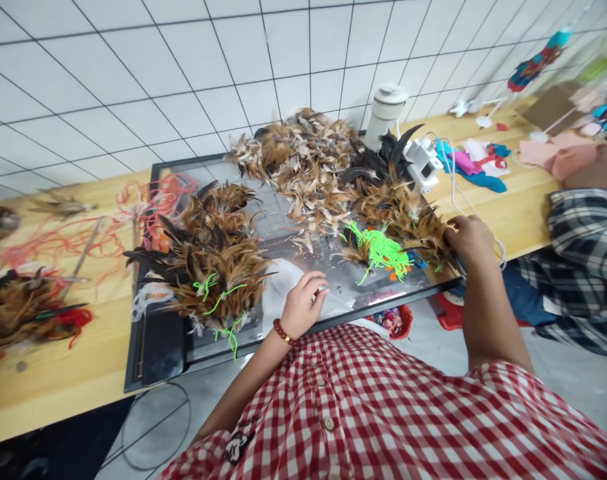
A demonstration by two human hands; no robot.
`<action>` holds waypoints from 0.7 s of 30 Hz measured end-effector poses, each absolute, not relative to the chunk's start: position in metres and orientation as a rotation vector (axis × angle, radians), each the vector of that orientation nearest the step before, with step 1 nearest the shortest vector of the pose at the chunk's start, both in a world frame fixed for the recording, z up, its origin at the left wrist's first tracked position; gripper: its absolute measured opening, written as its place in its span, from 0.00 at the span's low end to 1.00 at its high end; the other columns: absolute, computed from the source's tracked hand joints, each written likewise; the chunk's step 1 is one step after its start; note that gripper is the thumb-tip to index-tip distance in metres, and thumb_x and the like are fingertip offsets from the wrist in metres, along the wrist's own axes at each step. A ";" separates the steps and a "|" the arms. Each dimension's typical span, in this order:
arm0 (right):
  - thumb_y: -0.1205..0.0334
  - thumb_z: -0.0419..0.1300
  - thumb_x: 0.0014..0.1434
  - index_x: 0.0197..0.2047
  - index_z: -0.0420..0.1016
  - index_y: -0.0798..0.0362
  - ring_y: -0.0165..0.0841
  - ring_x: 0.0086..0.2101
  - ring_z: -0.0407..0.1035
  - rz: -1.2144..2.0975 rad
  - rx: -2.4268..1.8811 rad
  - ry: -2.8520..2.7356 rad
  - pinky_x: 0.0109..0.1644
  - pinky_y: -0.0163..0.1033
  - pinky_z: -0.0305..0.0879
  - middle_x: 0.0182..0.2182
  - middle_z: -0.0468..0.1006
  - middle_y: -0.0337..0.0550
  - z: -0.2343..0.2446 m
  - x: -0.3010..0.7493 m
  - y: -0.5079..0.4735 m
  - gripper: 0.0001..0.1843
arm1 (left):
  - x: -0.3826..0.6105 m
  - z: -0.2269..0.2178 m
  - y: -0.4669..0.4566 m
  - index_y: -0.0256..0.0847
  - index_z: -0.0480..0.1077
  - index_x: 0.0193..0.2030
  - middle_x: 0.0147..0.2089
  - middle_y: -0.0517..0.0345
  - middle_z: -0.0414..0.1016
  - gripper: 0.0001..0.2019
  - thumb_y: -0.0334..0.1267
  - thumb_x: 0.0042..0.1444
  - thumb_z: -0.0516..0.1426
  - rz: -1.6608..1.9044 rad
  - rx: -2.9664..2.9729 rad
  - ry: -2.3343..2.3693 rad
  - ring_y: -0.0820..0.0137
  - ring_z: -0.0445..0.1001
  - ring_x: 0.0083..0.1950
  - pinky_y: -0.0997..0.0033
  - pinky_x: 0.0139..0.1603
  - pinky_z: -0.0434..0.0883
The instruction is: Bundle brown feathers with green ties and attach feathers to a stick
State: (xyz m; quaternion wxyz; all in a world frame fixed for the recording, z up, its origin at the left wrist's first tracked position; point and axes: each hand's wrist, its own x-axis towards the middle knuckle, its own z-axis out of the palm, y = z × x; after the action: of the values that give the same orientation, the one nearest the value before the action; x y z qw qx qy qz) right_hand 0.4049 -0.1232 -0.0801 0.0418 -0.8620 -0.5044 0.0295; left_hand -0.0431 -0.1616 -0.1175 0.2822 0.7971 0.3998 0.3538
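My left hand (306, 303) rests on the glossy dark board (156, 347) near its front edge, fingers loosely curled with nothing clearly in them; a red bead bracelet is on its wrist. My right hand (467, 241) reaches into brown feathers (423, 227) at the board's right corner, fingers curled among them. Whether it grips any I cannot tell. A tangle of neon green cord (378, 250) lies just left of that hand. A tied feather bundle with green cord (216, 273) sits left of my left hand. A big loose feather heap (303, 157) lies behind.
A white cylinder device (384, 113) and white plug block (423, 163) stand behind the feathers. Red cord (153, 200) and more feather bundles (18, 310) lie left on the wooden table. A co-worker's plaid sleeve (583, 253) is at right, with coloured felt scraps (476, 163) beyond.
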 end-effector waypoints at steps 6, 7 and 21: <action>0.53 0.56 0.60 0.33 0.77 0.45 0.57 0.43 0.78 0.419 -2.658 -1.631 0.40 0.52 0.63 0.41 0.85 0.62 -0.070 0.392 -0.127 0.10 | -0.045 -0.121 -0.162 0.41 0.76 0.45 0.52 0.47 0.81 0.06 0.36 0.68 0.57 0.968 2.141 1.080 0.72 0.81 0.39 0.69 0.44 0.79; 0.55 0.56 0.60 0.34 0.77 0.45 0.56 0.44 0.78 0.440 -2.678 -1.634 0.40 0.51 0.63 0.42 0.85 0.62 -0.068 0.388 -0.125 0.09 | -0.045 -0.121 -0.161 0.41 0.76 0.45 0.52 0.47 0.81 0.06 0.36 0.68 0.57 0.967 2.158 1.081 0.72 0.81 0.38 0.69 0.44 0.79; 0.41 0.52 0.69 0.74 0.63 0.50 0.57 0.62 0.72 0.009 -2.976 -1.421 0.56 0.56 0.70 0.66 0.73 0.60 0.003 0.375 -0.173 0.37 | -0.044 -0.119 -0.163 0.40 0.76 0.45 0.53 0.46 0.81 0.05 0.35 0.67 0.57 1.052 2.124 1.086 0.73 0.80 0.36 0.70 0.41 0.80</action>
State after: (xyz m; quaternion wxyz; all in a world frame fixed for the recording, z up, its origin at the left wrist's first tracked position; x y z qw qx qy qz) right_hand 0.3748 -0.1733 0.0028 -0.0780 -0.8997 -0.4296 0.0027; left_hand -0.0442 -0.1627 -0.1194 0.2640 0.7857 0.4019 0.3891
